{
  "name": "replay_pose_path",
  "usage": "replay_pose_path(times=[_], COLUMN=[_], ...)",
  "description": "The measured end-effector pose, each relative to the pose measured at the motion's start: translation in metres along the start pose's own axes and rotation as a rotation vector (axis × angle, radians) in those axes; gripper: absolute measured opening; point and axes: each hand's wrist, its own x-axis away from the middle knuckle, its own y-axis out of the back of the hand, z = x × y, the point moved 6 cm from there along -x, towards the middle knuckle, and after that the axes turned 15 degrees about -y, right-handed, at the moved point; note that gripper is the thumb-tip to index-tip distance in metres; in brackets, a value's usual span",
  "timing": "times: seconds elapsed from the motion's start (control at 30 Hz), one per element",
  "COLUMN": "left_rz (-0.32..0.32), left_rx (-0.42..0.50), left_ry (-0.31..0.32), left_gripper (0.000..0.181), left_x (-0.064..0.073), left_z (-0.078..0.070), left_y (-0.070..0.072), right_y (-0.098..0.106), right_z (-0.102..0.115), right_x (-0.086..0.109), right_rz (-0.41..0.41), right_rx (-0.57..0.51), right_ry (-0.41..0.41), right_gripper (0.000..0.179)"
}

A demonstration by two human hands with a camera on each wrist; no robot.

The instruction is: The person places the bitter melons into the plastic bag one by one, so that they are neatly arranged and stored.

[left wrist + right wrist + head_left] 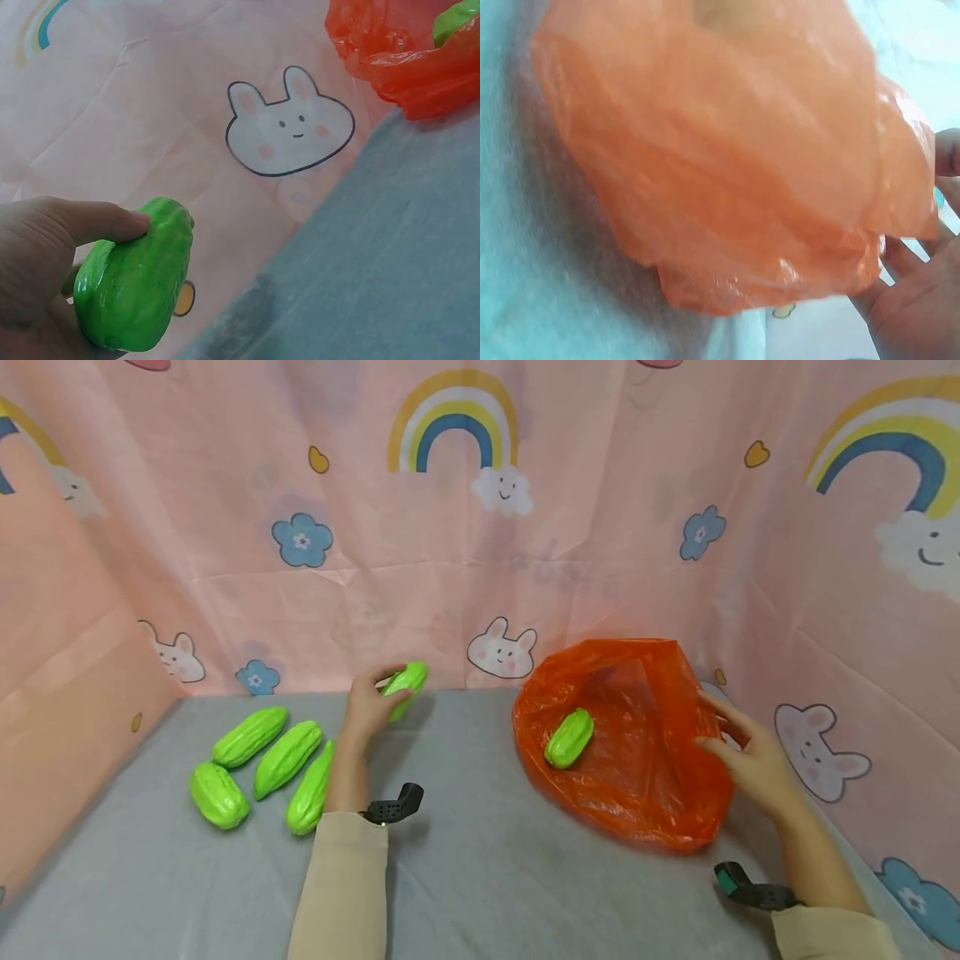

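Printed pink fabric [420, 602] rises behind and on both sides of the grey cloth [480, 893] where we are working. Our left hand [365, 710] grips a glossy green bitter melon [409, 683] between thumb and fingers, held above the cloth near the back wall, well apart from the bag. Over on our right, an orange-red plastic bag [630, 802] lies with its mouth spread toward us, and one bitter melon already inside [569, 739] rests near its left side. Our right hand [761, 768] touches the bag's right rim with thumb and fingertips apart; we cannot tell whether it pinches the film or merely props it. Four more wait together at the left: a rear melon [251, 737], a middle melon [288, 759], a front-left melon [218, 795] and a melon partly behind our left forearm [309, 795].

We judge this to be the transfer step, with bagging at an early stage. Next, we would need to carry the held piece rightward over the mouth and let go inside, keeping the limp rim spread.
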Motion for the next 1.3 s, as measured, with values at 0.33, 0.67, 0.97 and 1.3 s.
replay_pose_path(times=[0.33,0.67,0.97,1.3], left_rz=[0.067,0.203,0.154,0.156], left_rx=[0.081,0.123,0.643,0.758], left_ry=[-0.030,0.009,0.206,0.241], left_gripper=[0.047,0.047,0.049,0.049], left_x=[-0.002,0.015,0.048,0.057], left_z=[-0.019,-0.022,0.002,0.018], left_y=[-0.030,-0.051,-0.062,-0.077], right_y=[0.010,0.006,-0.011,-0.010], right_z=[-0.008,-0.025,-0.032,-0.045], right_x=[0.012,0.035,0.037,0.039], right_rz=[-0.009,0.202,0.222,0.138], right_rx=[-0.170,-0.689,-0.688,-0.654], right_ry=[-0.046,-0.003,0.017,-0.011], right_gripper=[0.060,0.059,0.065,0.060])
